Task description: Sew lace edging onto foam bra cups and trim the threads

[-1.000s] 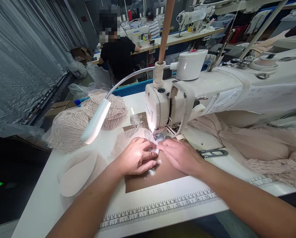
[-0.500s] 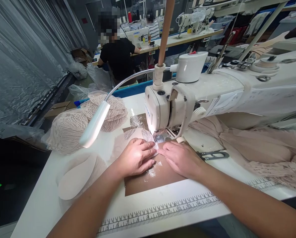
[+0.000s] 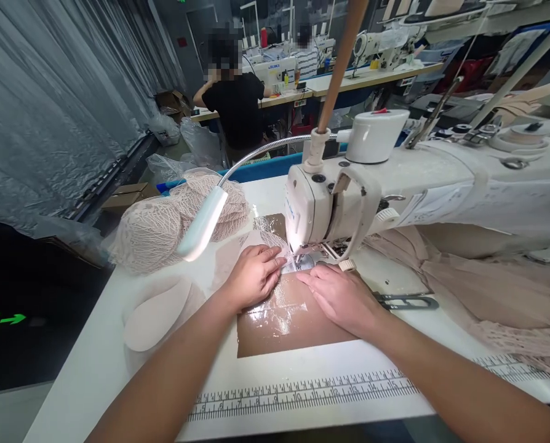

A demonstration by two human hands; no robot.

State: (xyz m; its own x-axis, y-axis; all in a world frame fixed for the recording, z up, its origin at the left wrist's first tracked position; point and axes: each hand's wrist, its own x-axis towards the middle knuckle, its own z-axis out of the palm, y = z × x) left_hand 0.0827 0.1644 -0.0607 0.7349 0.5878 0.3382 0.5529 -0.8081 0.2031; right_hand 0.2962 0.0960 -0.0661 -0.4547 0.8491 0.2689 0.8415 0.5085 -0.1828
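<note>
Pale lace fabric (image 3: 275, 239) lies under the needle area of the white sewing machine (image 3: 302, 200). My left hand (image 3: 256, 274) is closed on the near edge of that fabric, its fingers bent and close together left of the presser foot (image 3: 304, 263). To the right of the foot, my right hand (image 3: 337, 292) rests with fingers stretched over a shiny brown sheet (image 3: 298, 335) taped to the table. Its fingertips are near the fabric edge; whether they touch it I cannot tell. Black-handled thread snips (image 3: 411, 302) lie beside my right wrist.
A lamp head (image 3: 203, 224) hangs at the left, before bundled lace pieces (image 3: 150, 234). Pale cup-shaped pieces (image 3: 157, 314) lie nearer me. Beige mesh fabric (image 3: 496, 277) is heaped at the right. A ruler strip (image 3: 302, 394) runs along the front edge. A co-worker (image 3: 235, 104) sits beyond.
The view has shifted, so the scene sits farther right. My hands have moved apart: the right fingers have drawn away from the left ones, and more of the brown sheet shows between them.
</note>
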